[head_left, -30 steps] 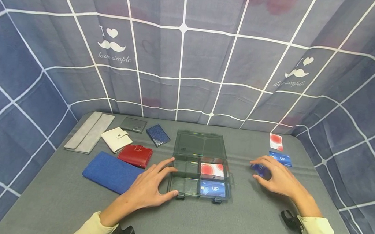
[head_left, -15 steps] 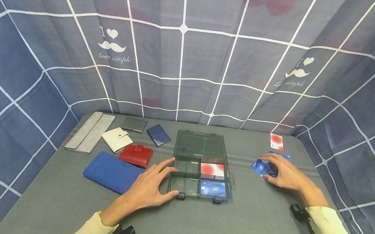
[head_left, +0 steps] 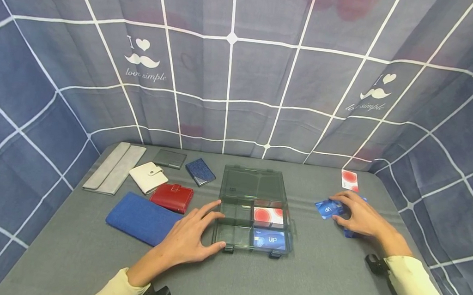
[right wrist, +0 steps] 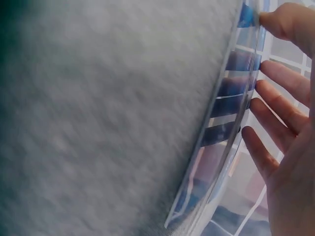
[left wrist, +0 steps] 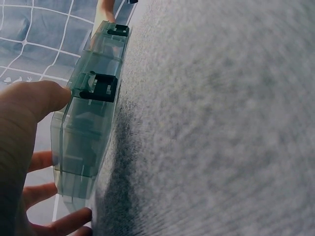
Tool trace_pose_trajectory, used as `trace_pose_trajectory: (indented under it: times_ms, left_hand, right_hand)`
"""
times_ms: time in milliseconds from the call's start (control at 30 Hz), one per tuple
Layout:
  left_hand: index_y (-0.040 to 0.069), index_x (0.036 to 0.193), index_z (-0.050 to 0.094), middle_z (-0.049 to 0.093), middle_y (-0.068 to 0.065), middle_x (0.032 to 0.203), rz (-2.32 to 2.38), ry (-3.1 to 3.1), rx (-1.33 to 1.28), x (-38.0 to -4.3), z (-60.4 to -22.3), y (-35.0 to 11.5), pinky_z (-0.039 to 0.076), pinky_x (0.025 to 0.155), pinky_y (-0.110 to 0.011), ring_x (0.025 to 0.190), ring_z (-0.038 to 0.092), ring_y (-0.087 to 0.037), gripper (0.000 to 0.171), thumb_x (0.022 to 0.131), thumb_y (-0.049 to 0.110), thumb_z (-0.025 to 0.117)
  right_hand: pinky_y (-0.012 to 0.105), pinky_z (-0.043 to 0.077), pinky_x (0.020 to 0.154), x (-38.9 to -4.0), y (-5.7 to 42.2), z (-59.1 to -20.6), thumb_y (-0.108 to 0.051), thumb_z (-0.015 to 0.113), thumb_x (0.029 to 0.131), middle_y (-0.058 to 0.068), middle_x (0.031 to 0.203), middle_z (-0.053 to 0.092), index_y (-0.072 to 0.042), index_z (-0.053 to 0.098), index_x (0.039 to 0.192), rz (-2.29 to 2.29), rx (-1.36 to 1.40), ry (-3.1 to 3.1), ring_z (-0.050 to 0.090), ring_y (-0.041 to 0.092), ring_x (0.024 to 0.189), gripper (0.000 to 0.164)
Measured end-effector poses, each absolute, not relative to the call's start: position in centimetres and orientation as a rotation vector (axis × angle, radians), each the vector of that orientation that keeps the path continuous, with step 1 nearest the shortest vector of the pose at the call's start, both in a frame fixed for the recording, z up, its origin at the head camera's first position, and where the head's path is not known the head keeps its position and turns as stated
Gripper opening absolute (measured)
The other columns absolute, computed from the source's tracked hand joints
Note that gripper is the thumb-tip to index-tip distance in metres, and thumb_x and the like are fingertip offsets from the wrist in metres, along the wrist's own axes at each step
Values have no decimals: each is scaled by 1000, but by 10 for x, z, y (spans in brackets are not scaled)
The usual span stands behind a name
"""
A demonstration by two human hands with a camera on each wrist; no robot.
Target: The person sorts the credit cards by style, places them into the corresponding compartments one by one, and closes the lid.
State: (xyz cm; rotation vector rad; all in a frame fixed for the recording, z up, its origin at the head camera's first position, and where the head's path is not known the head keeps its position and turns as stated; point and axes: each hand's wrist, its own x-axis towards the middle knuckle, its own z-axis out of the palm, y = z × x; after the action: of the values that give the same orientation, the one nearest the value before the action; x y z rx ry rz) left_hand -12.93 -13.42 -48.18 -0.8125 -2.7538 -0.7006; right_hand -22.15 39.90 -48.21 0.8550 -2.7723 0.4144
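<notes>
A translucent grey-green compartment box point(head_left: 255, 170) stands on the table with its lid laid back. Its right compartments hold a stack of red-and-white cards point(head_left: 268, 216) and a blue VIP card point(head_left: 269, 239). My left hand point(head_left: 185, 234) touches the box's left side with spread fingers; its thumb rests near a dark latch point(left wrist: 101, 87) in the left wrist view. To the right of the box, my right hand point(head_left: 362, 215) pinches a blue VIP card point(head_left: 325, 209) between thumb and fingers. More blue point(head_left: 349, 233) shows beneath that hand, mostly hidden by it.
A red-and-white card point(head_left: 349, 180) lies at the back right. On the left are a blue pouch point(head_left: 143, 218), a red wallet point(head_left: 172, 197), a white wallet point(head_left: 148, 176), a grey folding wallet point(head_left: 114, 168), a dark card case point(head_left: 170, 158) and a blue card case point(head_left: 200, 171).
My right hand has moved right and slightly back, uncovering more of the blue VIP card, which has turned a little. The other blue VIP card is now mostly covered. My left hand stays put.
</notes>
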Motion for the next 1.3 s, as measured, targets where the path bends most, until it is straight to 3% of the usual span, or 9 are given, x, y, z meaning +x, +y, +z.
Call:
trace_pose_trajectory:
  times_ms: [233, 400, 633, 800, 1067, 1300]
  left_hand:
    - [27, 141, 67, 45, 4, 168, -703, -2757, -809, -129, -482, -134, 55, 73, -43, 112, 65, -20, 64, 87, 58, 83]
    - [27, 141, 67, 45, 3, 168, -703, -2755, -810, -129, -482, -133, 55, 74, -43, 112, 65, -20, 64, 87, 58, 83]
    - [27, 141, 67, 44, 3, 168, -699, -2754, -813, -130, -483, -133, 56, 76, -44, 114, 65, -21, 65, 87, 59, 82]
    - [27, 141, 67, 45, 3, 168, -694, -2751, -809, -129, -483, -133, 55, 75, -43, 113, 65, -20, 65, 87, 59, 82]
    - [28, 141, 67, 46, 3, 167, -690, -2746, -804, -129, -484, -133, 56, 75, -45, 114, 65, -21, 65, 86, 59, 83]
    - [27, 141, 67, 47, 3, 167, -683, -2742, -799, -129, -483, -133, 56, 74, -45, 114, 66, -21, 65, 86, 58, 83]
  right_hand:
    - [58, 47, 96, -225, 403, -478, -17, 93, 77, 12, 123, 69, -5, 75, 126, 423, 868, -2788, 65, 39, 115, 54]
    - [56, 48, 96, -226, 404, -478, -23, 95, 79, 9, 119, 71, -8, 76, 119, 410, 851, -2799, 67, 35, 113, 47]
    - [50, 46, 96, -226, 405, -477, -19, 96, 75, 6, 117, 72, -9, 77, 115, 414, 854, -2790, 67, 33, 112, 45]
    - [52, 50, 93, -224, 404, -476, -24, 96, 74, 5, 113, 72, -11, 76, 108, 394, 838, -2786, 69, 33, 109, 42]
    - [50, 53, 76, -223, 399, -470, -35, 95, 72, 4, 98, 70, -9, 71, 104, 260, 732, -2849, 67, 24, 85, 48]
    - [48, 53, 72, -221, 397, -469, -38, 94, 72, 0, 94, 71, -12, 72, 103, 176, 727, -2835, 65, 20, 78, 45]
